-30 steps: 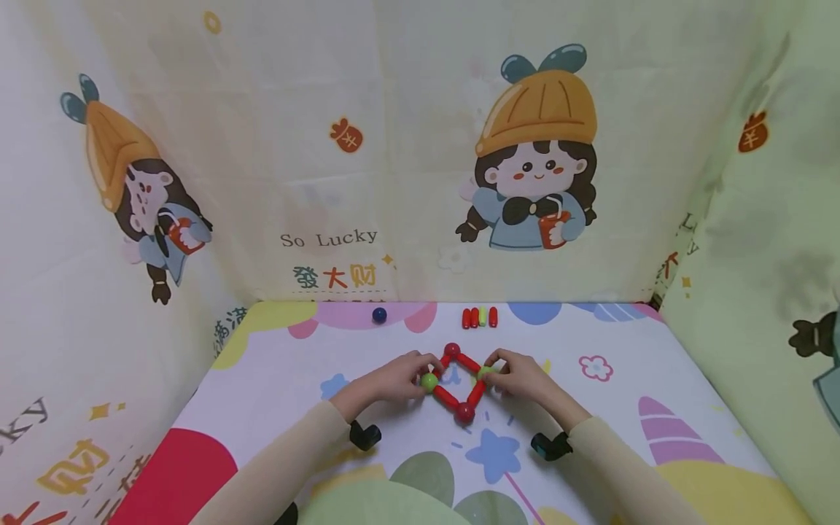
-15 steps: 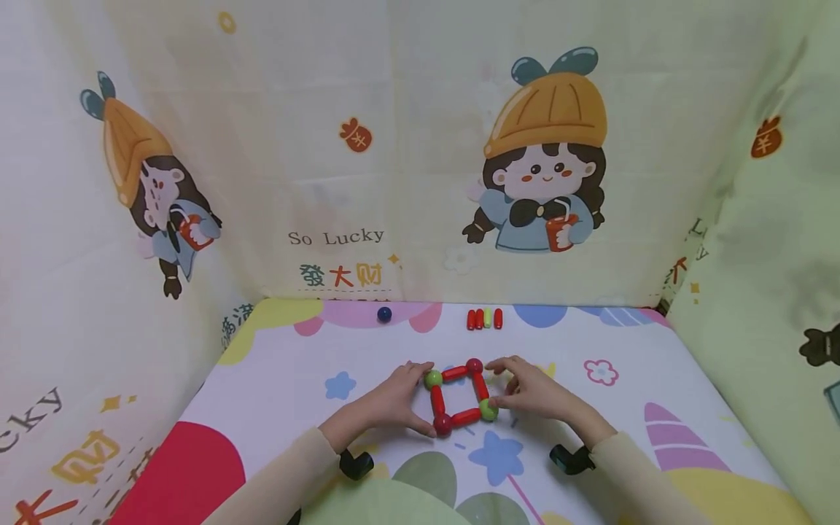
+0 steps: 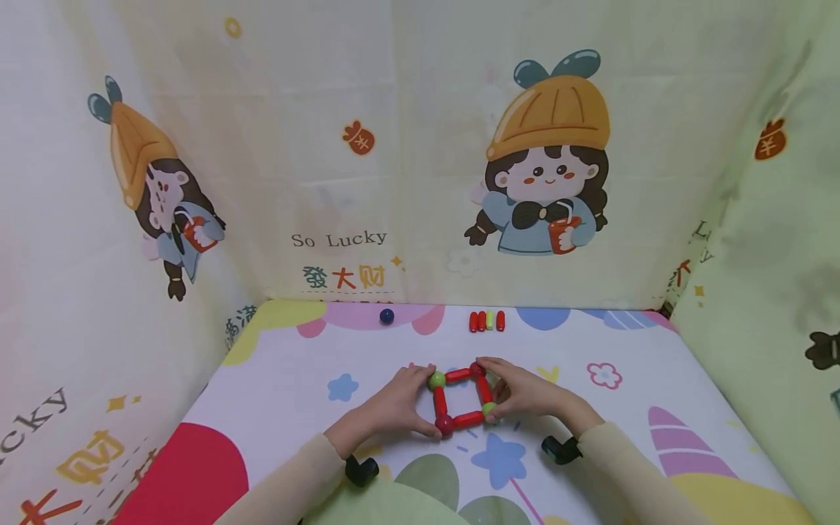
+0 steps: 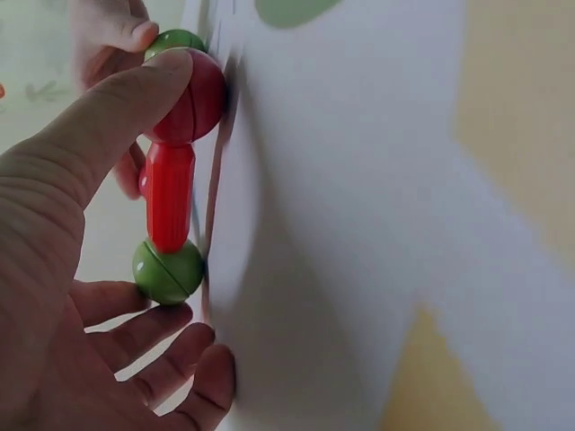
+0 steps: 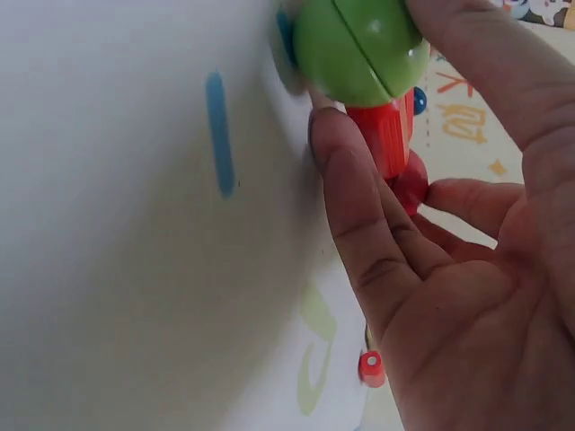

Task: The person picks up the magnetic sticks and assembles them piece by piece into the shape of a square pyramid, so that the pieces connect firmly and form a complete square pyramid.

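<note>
A square of red magnetic rods [image 3: 440, 402] lies close over the table, joined at the corners by two red and two green balls. My left hand [image 3: 392, 405] holds its left side, thumb on the near red ball [image 4: 205, 94] and fingertips at the far green ball [image 4: 169, 272]. On the right side, my right hand [image 3: 530, 394] spans the rod between the near green ball [image 5: 359, 49] and the far red ball [image 5: 411, 184]. Its thumb presses the green ball and a finger reaches the red one.
At the back of the table [image 3: 387, 350] lie several loose rods [image 3: 482, 321], red ones and a yellow-green one. Left of them sits a dark blue ball [image 3: 386, 316]. A printed cloth backdrop [image 3: 426, 182] rises behind and along both sides.
The square has turned from a diamond stance to sides nearly straight on. My hands shifted to its left and right sides, and most recently the right fingers closed onto the far red ball.
</note>
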